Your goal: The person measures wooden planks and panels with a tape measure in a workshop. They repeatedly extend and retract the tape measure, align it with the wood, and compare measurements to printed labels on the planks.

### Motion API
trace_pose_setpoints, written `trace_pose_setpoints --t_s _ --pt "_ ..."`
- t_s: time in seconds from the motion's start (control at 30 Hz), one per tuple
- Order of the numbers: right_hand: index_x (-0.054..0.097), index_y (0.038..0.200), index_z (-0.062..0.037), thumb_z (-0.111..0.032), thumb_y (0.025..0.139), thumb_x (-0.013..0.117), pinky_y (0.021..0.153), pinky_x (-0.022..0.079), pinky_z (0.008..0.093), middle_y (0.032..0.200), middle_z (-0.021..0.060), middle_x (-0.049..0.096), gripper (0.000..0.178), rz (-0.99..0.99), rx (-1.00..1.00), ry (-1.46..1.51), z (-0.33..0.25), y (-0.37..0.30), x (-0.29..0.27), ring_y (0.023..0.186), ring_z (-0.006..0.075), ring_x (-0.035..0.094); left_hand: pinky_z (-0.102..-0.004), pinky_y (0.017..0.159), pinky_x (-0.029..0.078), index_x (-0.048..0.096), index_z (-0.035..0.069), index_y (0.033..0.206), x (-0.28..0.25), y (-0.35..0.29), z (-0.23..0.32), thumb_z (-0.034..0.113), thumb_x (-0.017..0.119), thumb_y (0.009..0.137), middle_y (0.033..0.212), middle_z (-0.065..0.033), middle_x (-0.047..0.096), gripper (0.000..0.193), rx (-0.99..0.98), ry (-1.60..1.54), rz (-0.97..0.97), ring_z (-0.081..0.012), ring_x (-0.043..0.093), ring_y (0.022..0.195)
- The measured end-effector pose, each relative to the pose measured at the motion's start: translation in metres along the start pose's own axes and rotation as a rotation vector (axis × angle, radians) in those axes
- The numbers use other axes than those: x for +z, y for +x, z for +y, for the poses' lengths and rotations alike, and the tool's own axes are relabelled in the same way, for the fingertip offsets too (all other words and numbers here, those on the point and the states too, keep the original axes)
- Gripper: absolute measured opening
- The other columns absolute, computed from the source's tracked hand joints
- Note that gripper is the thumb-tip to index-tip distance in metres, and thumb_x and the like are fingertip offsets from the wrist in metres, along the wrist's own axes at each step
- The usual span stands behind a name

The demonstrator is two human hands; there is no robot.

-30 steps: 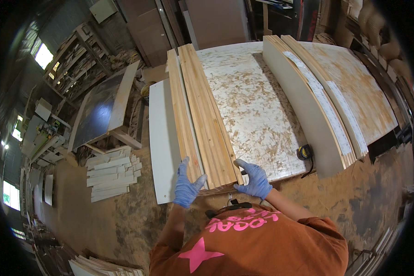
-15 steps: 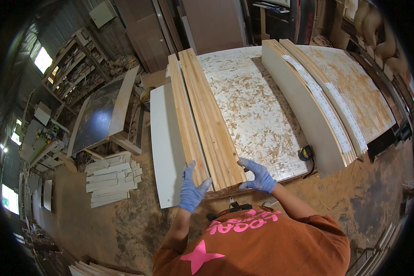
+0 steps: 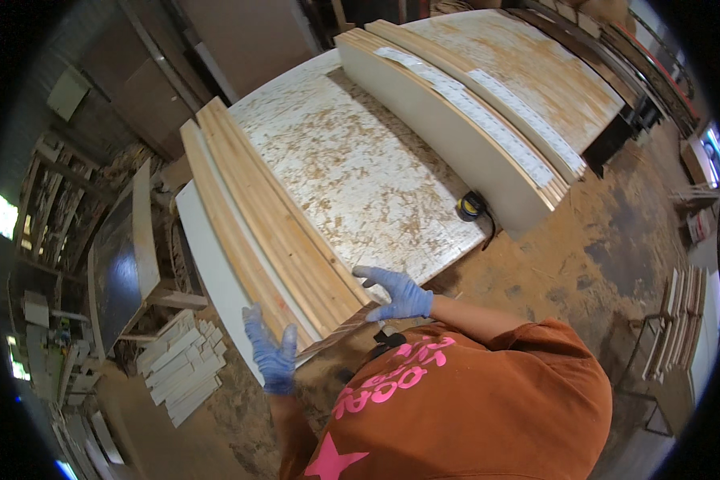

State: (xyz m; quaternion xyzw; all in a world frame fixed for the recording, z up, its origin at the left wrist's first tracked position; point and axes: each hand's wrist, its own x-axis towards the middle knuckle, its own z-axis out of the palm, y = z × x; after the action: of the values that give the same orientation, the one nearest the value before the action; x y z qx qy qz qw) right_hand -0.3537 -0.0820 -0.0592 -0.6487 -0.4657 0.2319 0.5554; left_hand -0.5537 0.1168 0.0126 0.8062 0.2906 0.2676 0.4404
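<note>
Here, the boards [image 3: 270, 224] lay on the left part of the table [image 3: 320, 160], slanting from upper left to lower centre of the frame. At their near end, the left hand [image 3: 270, 352] was at the left edge, the right hand [image 3: 400, 294] at the right, fingers and thumb spread apart on both. A tape measure [image 3: 470, 206] sat right of centre, near the upper-right panels [image 3: 440, 128]; offcuts [image 3: 182, 364] lay lower left.

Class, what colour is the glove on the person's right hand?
The right glove is mostly light blue, best seen in the head view.
</note>
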Motion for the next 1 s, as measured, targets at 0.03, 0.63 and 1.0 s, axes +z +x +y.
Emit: trace_pose_setpoints --t_s 0.03,0.63,1.0 --pt "0.037 0.136 -0.0048 -0.039 0.066 0.081 0.094 0.044 0.0373 0.128 0.0170 0.050 0.090 -0.003 0.002 0.020 0.003 -0.003 0.002 0.108 0.0267 0.056 -0.0460 0.110 0.022 0.027 0.006 0.141 -0.003 0.001 0.008 0.023 0.070 0.077 0.142 -0.0183 0.032 0.079 0.006 0.023 0.007 -0.0293 0.028 0.134" --pt "0.052 0.125 -0.0066 -0.029 0.084 0.065 0.083 0.049 0.0337 0.106 0.0147 0.063 0.048 0.090 0.172 0.150 0.053 -0.079 -0.114 0.093 0.0231 0.062 -0.0420 0.105 0.031 0.042 0.002 0.128 0.139 0.010 0.146 0.015 0.062 0.080 0.141 -0.0177 0.034 0.053 0.376 -0.260 -0.214 -0.0298 0.036 0.129" --pt "0.057 0.116 -0.0034 -0.035 0.088 0.056 0.086 0.047 0.0343 0.106 0.0167 0.064 0.043 0.157 0.781 -0.096 0.141 -0.271 -0.279 0.096 0.0258 0.062 -0.0399 0.104 0.031 0.048 0.000 0.125 0.368 0.050 -0.039 0.026 0.067 0.081 0.133 -0.0261 0.041 0.055 0.011 0.374 -0.023 -0.0374 0.038 0.125"
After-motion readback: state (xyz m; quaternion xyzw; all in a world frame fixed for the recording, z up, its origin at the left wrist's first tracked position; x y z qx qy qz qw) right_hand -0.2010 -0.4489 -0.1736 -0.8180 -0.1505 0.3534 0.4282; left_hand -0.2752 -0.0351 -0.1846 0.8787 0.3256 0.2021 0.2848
